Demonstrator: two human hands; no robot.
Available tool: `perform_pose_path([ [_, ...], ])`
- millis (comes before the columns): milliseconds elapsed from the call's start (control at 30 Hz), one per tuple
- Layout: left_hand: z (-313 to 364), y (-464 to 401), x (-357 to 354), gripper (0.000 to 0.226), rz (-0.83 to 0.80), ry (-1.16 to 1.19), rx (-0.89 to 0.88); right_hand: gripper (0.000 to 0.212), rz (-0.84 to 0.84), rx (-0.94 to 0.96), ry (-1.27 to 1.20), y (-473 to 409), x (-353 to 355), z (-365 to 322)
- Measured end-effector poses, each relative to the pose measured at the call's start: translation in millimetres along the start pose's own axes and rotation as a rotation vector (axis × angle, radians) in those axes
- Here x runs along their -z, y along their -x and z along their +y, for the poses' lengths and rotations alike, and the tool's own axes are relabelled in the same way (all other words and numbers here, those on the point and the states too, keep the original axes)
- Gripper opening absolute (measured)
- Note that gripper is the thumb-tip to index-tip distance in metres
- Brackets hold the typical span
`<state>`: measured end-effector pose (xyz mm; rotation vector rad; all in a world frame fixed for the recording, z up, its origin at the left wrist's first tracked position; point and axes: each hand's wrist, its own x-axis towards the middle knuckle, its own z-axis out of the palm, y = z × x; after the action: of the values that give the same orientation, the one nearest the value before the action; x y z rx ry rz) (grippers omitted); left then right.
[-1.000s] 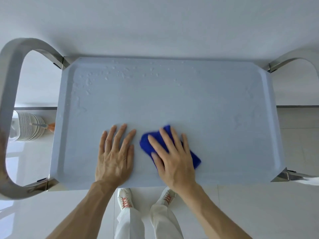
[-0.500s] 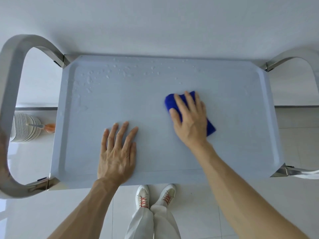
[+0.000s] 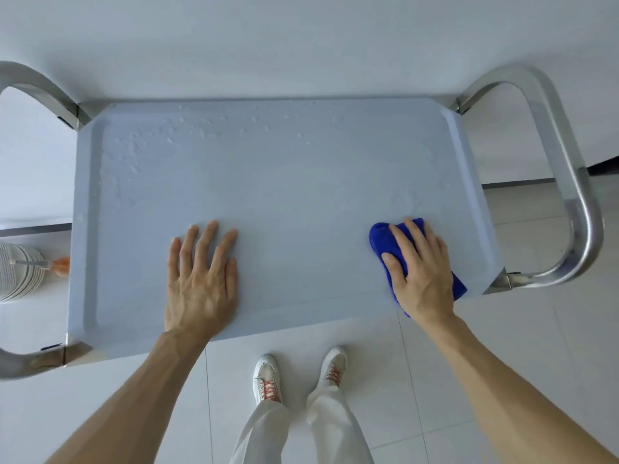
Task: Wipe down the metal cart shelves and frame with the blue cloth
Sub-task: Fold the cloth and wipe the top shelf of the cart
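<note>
The cart's top shelf (image 3: 284, 182) is a pale grey tray with a raised rim, seen from above. Water droplets (image 3: 187, 132) speckle its far-left part and far edge. A folded blue cloth (image 3: 382, 239) lies on the shelf's near-right corner, and my right hand (image 3: 420, 272) presses flat on it with fingers spread over it. My left hand (image 3: 201, 272) rests flat on the bare shelf near the front edge, fingers apart, holding nothing. Curved steel frame handles rise at the right end (image 3: 576, 182) and at the left end (image 3: 37, 85).
A stack of white plates (image 3: 18, 272) with an orange-handled tool (image 3: 58, 264) on it sits on the floor left of the cart. My feet in white shoes (image 3: 268, 380) stand on white floor tiles just in front of the cart. A white wall lies behind it.
My right hand has swept the blue cloth from the shelf's middle towards the near-right corner. My left hand has stayed flat in place. The view has shifted right, showing more of the right handle.
</note>
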<state>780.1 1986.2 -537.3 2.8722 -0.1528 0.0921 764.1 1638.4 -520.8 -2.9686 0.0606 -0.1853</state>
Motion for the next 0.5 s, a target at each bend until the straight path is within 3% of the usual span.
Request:
perform_pose_path([
  [267,34,-14,14,0.044,0.003,0.063,0.078,0.044,0.073,-0.003,0.040,4,-7,0],
  [400,111,-29,6,0.044,-0.071,0.128,-0.153,0.044,0.089,0.000,0.014,5,-8,5],
  [500,150,-25,-15,0.045,-0.147,0.103,-0.137,0.044,0.110,-0.006,-0.005,6,-10,7],
])
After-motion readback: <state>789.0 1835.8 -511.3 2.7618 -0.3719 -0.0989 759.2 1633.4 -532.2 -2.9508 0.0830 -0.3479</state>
